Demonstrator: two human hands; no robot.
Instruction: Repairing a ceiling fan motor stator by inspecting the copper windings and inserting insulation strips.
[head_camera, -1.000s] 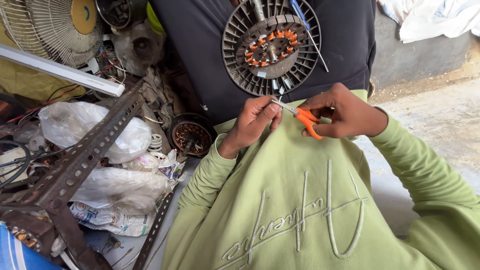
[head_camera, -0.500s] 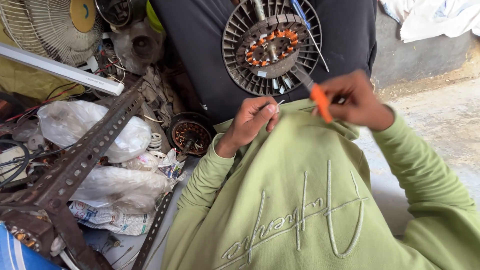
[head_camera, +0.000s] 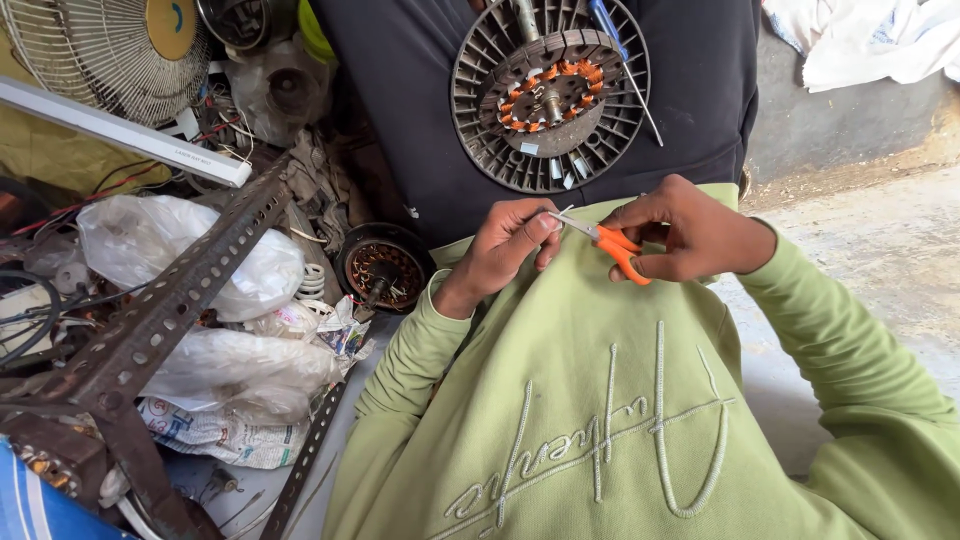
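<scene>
**Scissors held to a thin wire below the fan stator**

Right hand (head_camera: 690, 235) was closed around the orange handles of a small pair of scissors (head_camera: 612, 245); fingers curled through and over the loops, blades pointing left and nearly together at the tips. Left hand (head_camera: 508, 250) was pinched, thumb against forefinger, on a thin pale wire (head_camera: 560, 214) just at the blade tips. Whether the blades touched the wire could not be told. Both hands sat close together over the chest of a green sweatshirt (head_camera: 600, 420).

Just above the hands, a round fan stator (head_camera: 550, 95) with copper windings at its centre lay against a dark garment (head_camera: 400, 120). A blue-handled screwdriver (head_camera: 620, 50) lay across its upper right edge.

Surroundings: left of the hands, a smaller motor part with copper windings (head_camera: 383, 265) sat among clutter. A perforated metal angle bar (head_camera: 170, 310) ran diagonally over white plastic bags (head_camera: 190, 250). A fan guard (head_camera: 110, 50) and a white tube light (head_camera: 120, 135) lay at upper left. Bare concrete floor (head_camera: 880, 250) was on the right, with white cloth (head_camera: 870, 40) at upper right.
</scene>
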